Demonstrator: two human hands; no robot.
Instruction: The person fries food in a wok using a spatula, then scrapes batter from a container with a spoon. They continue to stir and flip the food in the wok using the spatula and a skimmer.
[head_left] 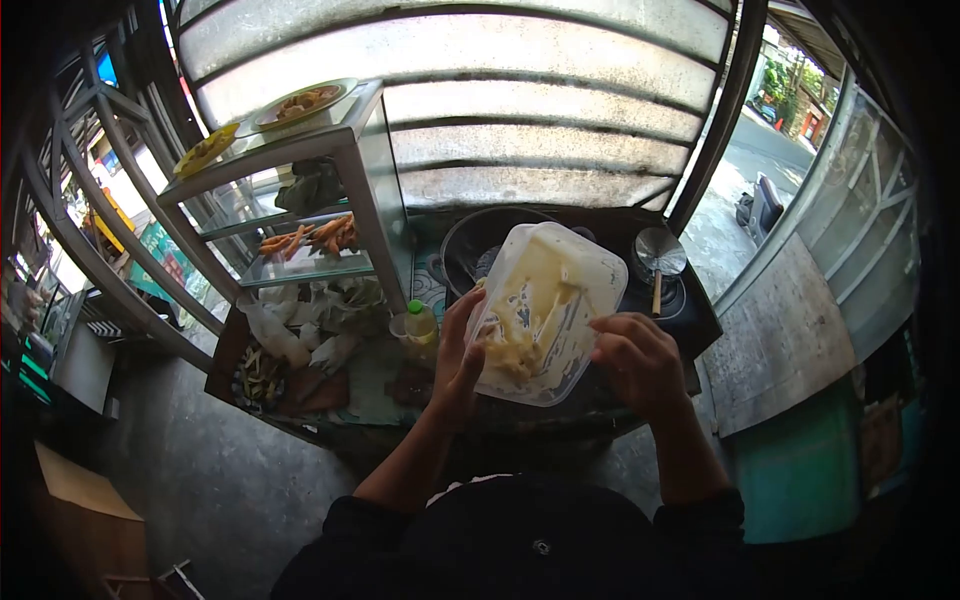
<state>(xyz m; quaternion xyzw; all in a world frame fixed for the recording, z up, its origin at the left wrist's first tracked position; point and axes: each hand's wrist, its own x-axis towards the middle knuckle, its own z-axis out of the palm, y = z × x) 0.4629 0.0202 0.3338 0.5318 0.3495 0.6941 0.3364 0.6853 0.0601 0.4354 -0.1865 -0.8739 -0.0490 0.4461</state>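
Note:
My left hand [462,355] grips the left side of a clear plastic container [604,268], which is tilted toward me over the counter. Pale yellow batter [535,285] coats its inside in a thin, patchy layer. At the container's right side, my right hand [640,358] is closed, thumb and fingers pinched together. A thin utensil that looks like a spoon [574,298] runs from those fingers into the container; its outline is faint. Behind the container, a dark wok [462,240] is partly hidden.
Left stands a glass display case [375,190] holding fried food, with a plate [300,104] on top. A green-capped bottle [420,325] and plastic bags [275,330] are on the counter. At right, a wooden-handled metal strainer or pan [660,252] lies by the stove.

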